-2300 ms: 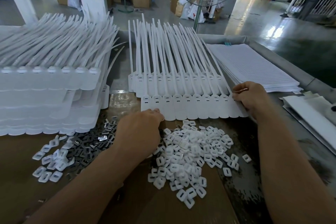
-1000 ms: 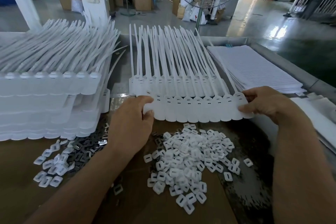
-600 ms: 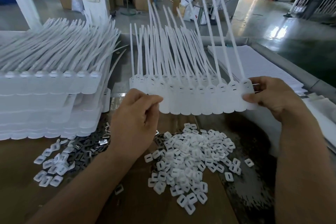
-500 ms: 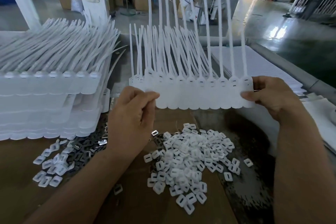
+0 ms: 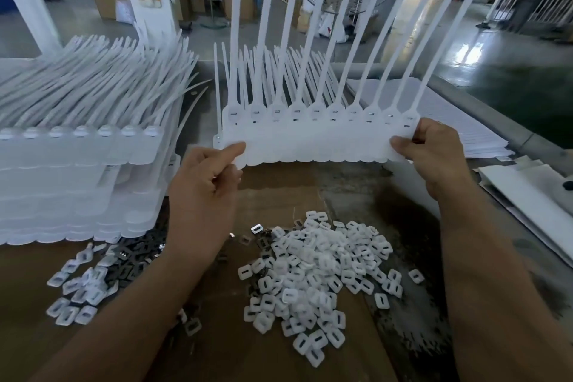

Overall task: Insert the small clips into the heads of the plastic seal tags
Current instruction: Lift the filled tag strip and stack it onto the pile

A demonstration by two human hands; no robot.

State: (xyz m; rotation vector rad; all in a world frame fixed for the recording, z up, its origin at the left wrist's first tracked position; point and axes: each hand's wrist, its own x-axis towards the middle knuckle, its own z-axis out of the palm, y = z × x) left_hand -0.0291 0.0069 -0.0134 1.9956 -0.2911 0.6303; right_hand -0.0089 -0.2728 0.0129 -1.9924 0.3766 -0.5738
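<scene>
A joined row of white plastic seal tags [image 5: 316,139] is held upright above the table, tails pointing up and away, slotted heads facing me. My left hand [image 5: 204,192] pinches its left end between thumb and fingers. My right hand [image 5: 434,155] pinches the right end. More white tags [image 5: 279,77] lie flat on the table behind the held row. Below it a heap of small white clips [image 5: 316,276] lies on brown cardboard. A smaller group of white clips [image 5: 77,291] and dark metal clips [image 5: 130,254] lies to the left.
A tall stack of white tag rows [image 5: 77,170] fills the left side. A pile of white sheets [image 5: 434,115] sits at the right rear, and flat white pieces [image 5: 527,192] lie at the right edge. Beyond the table's metal rim [image 5: 496,121] is a workshop floor.
Both hands took the front row of tags off the table, lifted it and tipped it upright. Its tails swung from lying flat to pointing up. The row now sits higher and nearer me.
</scene>
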